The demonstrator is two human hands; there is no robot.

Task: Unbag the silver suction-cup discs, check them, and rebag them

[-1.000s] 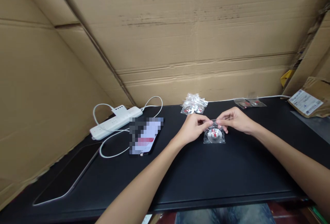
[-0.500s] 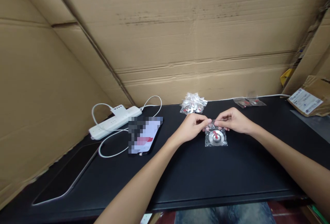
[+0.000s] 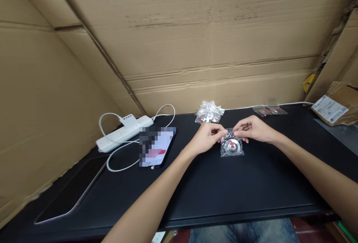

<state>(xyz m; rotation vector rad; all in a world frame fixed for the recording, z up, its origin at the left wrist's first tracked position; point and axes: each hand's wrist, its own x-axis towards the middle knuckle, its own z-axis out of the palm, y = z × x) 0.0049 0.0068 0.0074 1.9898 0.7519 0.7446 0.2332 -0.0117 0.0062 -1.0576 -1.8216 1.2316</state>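
A small clear plastic bag hangs between my hands over the black table. Inside it lies a round silvery metal disc with a red piece at its middle. My left hand pinches the bag's upper left corner between thumb and fingers. At the upper right corner, my right hand grips the bag in the same way. Behind my left hand is a pile of similar clear bags with metal discs and red pieces in them.
More flat clear bags lie near the back wall. A white power strip with a cable and a phone are on the left, with a dark tablet-like panel nearer me. A cardboard box stands at the right. Cardboard walls enclose the table.
The bag has shifted slightly left and up, its disc and red piece tilting a little. Both hands keep their pinch on its upper corners.
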